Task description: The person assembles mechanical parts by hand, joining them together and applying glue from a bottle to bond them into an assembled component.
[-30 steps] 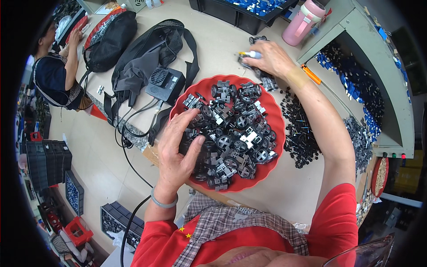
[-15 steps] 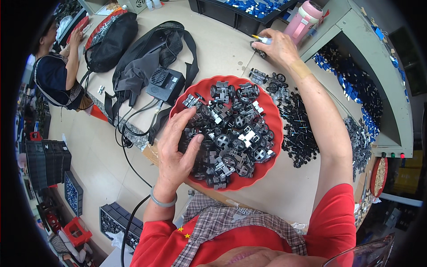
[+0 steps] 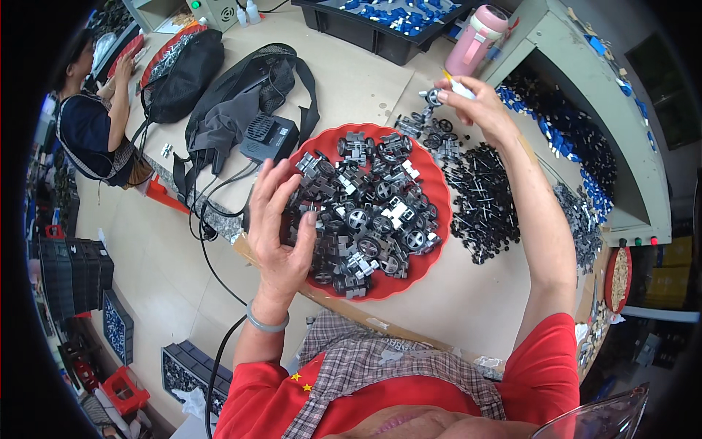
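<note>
My right hand [image 3: 488, 115] is closed around a slim white bottle [image 3: 461, 89] with a yellow tip. At its fingertips is a small grey wheeled chassis [image 3: 430, 99] with dark wheels, just beyond the loose chassis on the table. My left hand [image 3: 281, 230] is open, fingers spread, over the left rim of a scalloped red bowl [image 3: 437, 183]; nothing shows in its grasp. Heaped in the bowl are many grey and black wheeled chassis [image 3: 365, 219]. A few more chassis [image 3: 442, 139] lie between the bowl and my right hand.
Right of the bowl lies a pile of black axle-like pieces [image 3: 482, 201]. A pink flask [image 3: 479, 38] and a black tray [image 3: 380, 36] of blue parts stand at the back. A grey metal housing [image 3: 643, 175] rises at right. Bags and a cabled black box [image 3: 269, 137] sit left; a person works beyond.
My right hand has drawn nearer with the bottle and a chassis, away from the pink flask. My left hand has shifted slightly left, its fingers raised. The whole view has shifted a little.
</note>
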Demonstrator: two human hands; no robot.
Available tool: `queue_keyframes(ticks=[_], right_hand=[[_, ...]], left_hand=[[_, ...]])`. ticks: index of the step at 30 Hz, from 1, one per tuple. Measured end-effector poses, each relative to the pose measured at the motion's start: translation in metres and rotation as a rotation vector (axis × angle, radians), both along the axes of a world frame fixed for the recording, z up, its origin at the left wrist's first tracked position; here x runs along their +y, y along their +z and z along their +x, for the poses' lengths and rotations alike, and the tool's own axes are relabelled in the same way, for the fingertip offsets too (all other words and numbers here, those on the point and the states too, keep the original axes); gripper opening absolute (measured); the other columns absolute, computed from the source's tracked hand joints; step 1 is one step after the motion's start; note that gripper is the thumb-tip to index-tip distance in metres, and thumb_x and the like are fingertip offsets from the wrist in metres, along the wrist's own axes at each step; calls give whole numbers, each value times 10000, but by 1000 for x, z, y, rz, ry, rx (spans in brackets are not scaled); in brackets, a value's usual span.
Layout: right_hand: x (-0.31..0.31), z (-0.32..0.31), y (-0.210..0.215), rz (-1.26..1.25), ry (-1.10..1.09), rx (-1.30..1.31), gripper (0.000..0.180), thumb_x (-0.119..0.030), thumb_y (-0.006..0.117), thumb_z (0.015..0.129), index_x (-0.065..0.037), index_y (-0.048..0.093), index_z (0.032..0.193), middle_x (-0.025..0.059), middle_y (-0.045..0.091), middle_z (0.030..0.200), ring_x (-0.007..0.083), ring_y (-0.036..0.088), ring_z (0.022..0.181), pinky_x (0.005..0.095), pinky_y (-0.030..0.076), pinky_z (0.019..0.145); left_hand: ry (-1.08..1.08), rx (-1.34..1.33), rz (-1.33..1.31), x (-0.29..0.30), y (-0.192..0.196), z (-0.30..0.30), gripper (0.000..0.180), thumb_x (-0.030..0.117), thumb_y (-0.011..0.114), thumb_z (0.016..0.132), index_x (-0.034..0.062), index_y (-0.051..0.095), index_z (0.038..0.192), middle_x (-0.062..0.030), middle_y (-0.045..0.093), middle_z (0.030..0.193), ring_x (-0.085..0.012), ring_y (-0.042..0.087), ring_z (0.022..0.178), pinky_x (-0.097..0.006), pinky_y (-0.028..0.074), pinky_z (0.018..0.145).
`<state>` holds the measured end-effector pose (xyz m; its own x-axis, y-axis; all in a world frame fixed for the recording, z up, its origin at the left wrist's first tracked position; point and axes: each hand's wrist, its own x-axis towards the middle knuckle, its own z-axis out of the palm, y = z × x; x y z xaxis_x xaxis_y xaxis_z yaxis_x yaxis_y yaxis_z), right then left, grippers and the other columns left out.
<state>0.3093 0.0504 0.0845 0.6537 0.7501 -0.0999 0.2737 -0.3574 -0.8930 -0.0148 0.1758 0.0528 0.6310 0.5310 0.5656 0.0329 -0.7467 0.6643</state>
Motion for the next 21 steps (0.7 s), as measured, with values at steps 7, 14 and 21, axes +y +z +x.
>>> queue_keyframes(ticks=[7,14,21], right_hand=[[-25,-18,-12,196,-101,19,321,-185,736,779,-73,646,1066,-34,586,747,33,443,511,190,353,454],[-27,-19,-34,522,-80,205,407,-41,703,772,-53,596,1165,51,641,1022,25,477,559,170,394,483],[-57,-75,3,701,80,426,604,-7,666,776,-35,418,1327,128,498,1314,10,503,700,141,402,534]], left_hand=[[57,-45,256,-19,9,-1,371,-41,584,763,20,597,1129,-150,497,1302,-375,365,1298,-470,311,1053],[-142,-101,309,-54,20,-8,301,-84,583,710,14,635,990,-169,559,1196,-381,482,1195,-458,392,986],[-415,-138,-100,-95,19,-5,273,-69,594,736,-13,633,1001,-167,587,1126,-315,585,1042,-384,476,873]])
